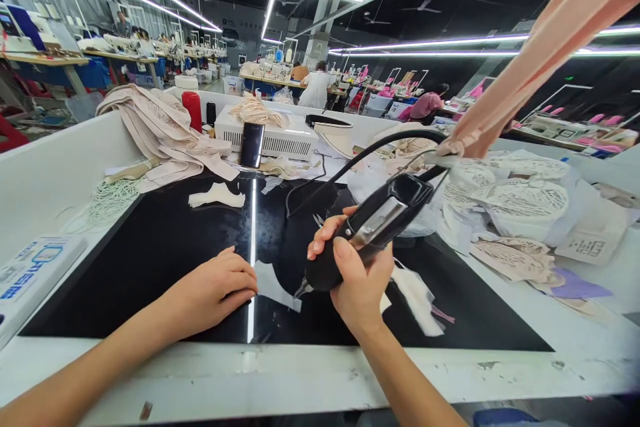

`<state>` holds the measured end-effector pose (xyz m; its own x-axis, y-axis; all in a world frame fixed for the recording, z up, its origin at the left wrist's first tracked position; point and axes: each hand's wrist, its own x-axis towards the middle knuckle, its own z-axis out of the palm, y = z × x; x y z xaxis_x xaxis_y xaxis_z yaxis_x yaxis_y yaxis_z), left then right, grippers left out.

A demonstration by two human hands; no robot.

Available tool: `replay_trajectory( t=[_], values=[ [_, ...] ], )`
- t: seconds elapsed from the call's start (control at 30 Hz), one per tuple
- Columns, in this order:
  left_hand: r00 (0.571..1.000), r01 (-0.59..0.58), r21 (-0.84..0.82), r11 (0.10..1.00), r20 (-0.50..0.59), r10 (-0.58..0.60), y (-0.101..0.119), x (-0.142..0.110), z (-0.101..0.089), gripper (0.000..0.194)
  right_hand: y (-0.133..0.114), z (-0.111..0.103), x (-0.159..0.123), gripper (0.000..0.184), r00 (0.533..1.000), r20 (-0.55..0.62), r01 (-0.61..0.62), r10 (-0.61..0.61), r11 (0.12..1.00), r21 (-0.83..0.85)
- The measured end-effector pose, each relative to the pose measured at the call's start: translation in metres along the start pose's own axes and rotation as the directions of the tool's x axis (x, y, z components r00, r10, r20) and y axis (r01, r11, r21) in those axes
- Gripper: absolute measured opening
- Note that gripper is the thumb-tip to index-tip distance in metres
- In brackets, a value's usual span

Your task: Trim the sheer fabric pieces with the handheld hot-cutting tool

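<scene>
My right hand (361, 273) is wrapped round a black handheld power tool (373, 220) with a small pointed metal tip, a black cable and a silver plate on its side. The tip points down and left at the lower right end of a small white fabric piece (276, 285); whether it touches cannot be told. With bent fingers pressed together, my left hand (223, 290) holds the left end of that piece down on the black board (165, 267). A pink fabric strip (530, 73) is tied at the tool's rear and runs up to the right.
Another white fabric piece (216, 196) lies farther back, and white strips (417, 297) lie right of my right hand. Beige fabric (165, 127) heaps at the back left; lace pieces (525, 200) pile at right. A phone (251, 145) leans on a white vented box (290, 140).
</scene>
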<state>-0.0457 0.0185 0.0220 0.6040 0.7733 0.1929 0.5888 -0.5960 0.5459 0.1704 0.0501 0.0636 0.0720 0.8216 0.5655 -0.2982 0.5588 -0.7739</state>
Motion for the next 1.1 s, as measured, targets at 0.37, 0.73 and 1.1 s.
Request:
replay_trajectory(
  t=[0.37, 0.73, 1.1],
  values=[
    [0.995, -0.097, -0.106, 0.99, -0.032, 0.094, -0.001, 0.001, 0.004, 0.018, 0.0, 0.019, 0.0, 0.03, 1.0, -0.014, -0.021, 0.022, 0.999, 0.049],
    [0.996, -0.074, -0.113, 0.991, 0.042, 0.079, 0.001, 0.001, -0.004, 0.029, 0.002, 0.044, -0.013, 0.033, 0.993, 0.027, -0.119, 0.117, 0.985, 0.125],
    [0.997, -0.05, -0.105, 0.993, 0.057, 0.056, 0.002, 0.001, -0.004, 0.035, -0.003, 0.037, -0.021, 0.034, 0.993, 0.061, -0.106, 0.099, 0.986, 0.13]
  ],
)
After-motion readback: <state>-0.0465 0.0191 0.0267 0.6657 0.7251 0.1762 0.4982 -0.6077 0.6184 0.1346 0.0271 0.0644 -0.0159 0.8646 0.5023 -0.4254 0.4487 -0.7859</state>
